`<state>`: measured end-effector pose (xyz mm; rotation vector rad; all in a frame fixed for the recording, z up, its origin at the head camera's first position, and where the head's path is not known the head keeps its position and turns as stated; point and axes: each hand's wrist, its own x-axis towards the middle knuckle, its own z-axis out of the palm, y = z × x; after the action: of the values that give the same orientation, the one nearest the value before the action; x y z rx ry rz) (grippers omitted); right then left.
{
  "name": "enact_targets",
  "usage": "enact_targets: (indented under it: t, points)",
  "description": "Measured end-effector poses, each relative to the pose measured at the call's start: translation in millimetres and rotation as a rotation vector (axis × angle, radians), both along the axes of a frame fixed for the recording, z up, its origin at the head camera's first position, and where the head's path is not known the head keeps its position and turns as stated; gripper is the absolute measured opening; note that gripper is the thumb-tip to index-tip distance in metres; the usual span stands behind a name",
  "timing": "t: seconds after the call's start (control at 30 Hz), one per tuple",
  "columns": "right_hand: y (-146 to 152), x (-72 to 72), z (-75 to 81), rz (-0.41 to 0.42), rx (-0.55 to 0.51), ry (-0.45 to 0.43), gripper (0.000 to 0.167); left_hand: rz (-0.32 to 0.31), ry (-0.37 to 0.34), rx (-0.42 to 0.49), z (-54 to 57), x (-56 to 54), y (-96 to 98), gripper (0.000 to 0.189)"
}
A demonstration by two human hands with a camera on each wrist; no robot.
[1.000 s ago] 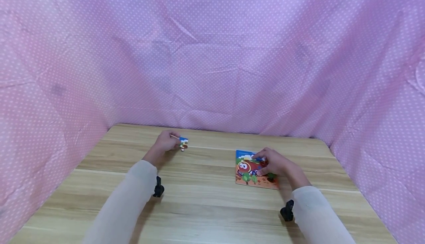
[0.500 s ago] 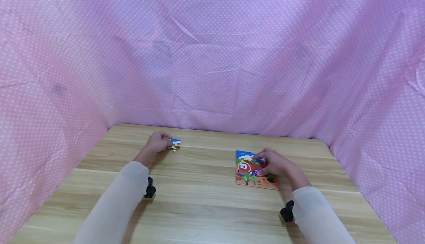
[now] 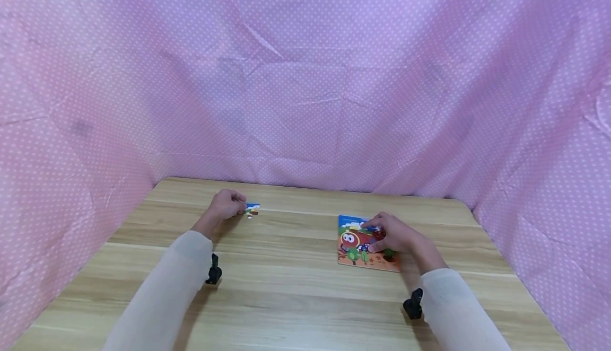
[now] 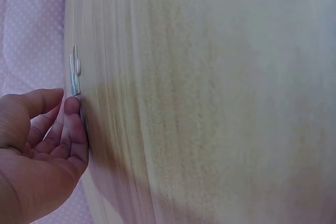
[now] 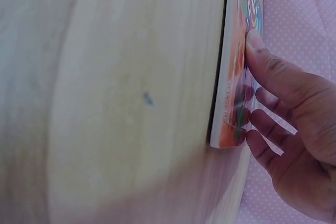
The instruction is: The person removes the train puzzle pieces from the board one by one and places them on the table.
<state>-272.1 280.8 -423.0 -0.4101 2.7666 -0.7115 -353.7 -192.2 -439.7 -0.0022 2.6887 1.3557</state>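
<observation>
A small jigsaw piece [image 3: 253, 209], blue and white with some brown, lies at the back left of the wooden table. Right beside it is my left hand [image 3: 228, 204], its fingertips at the piece's near end. In the left wrist view the thumb and the bent fingers stand apart, with the piece [image 4: 74, 74] just past their tips. Further right, a square cartoon puzzle [image 3: 350, 255] shows a red face with big eyes, green trees and orange ground. My right hand [image 3: 393, 233] rests its spread thumb and fingertips on it, covering part of its right side.
The wooden table [image 3: 296, 292] reaches back to a pink polka-dot cloth [image 3: 305, 102] that hangs behind it and on both sides. A black wrist camera [image 3: 214, 270] sits on the left sleeve, another on the right.
My left hand has drawn left with the jigsaw piece, which was tilted up in its fingers and now lies flatter on the table. The right hand stays on the puzzle.
</observation>
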Motion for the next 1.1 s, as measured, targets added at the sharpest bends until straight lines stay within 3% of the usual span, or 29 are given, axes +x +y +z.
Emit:
enact_targets:
  t: [0.23, 0.47, 0.83, 1.1]
  points:
    - [0.0, -1.4, 0.1, 0.007, 0.024, 0.016, 0.053, -0.003, 0.001, -0.007, 3.1, -1.2, 3.0, 0.032]
    - [1.1, -2.5, 0.0, 0.009, 0.034, 0.040, 0.060, -0.033, 0.027, 0.050, 6.0, -2.7, 18.3, 0.033]
    - [4.5, -5.7, -5.0, 0.008, 0.045, 0.074, 0.066, -0.054, 0.003, 0.119, 5.4, -8.5, 64.8, 0.028]
    - [3.2, -5.4, -6.9, 0.003, 0.044, 0.067, 0.066, -0.129, 0.035, 0.140, 6.0, -1.5, 108.0, 0.025]
